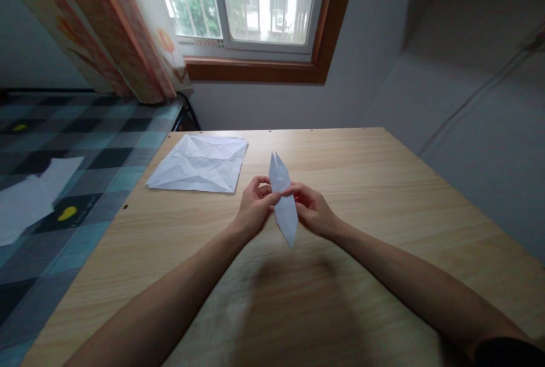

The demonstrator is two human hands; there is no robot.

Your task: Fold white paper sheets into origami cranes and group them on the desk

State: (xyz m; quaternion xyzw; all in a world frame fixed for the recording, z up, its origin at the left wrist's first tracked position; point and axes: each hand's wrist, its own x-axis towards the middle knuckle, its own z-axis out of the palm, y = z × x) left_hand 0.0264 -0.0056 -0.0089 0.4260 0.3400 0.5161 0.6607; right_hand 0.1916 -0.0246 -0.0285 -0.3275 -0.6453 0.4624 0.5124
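A narrow folded white paper shape (pixel 284 208), pointed at both ends with a split top, is held upright above the wooden table (pixel 383 185). My left hand (pixel 254 208) pinches its left edge at the middle. My right hand (pixel 313 209) pinches its right edge at the same height. Both hands have fingers closed on the paper. A creased, unfolded white paper sheet (pixel 199 163) lies flat on the table to the far left of my hands.
A bed with a checked blue and black cover (pixel 63 151) stands left of the table, with a white sheet (pixel 29 197) on it. A curtain (pixel 128 32) and a window (pixel 251 4) are behind. Grey walls stand to the right.
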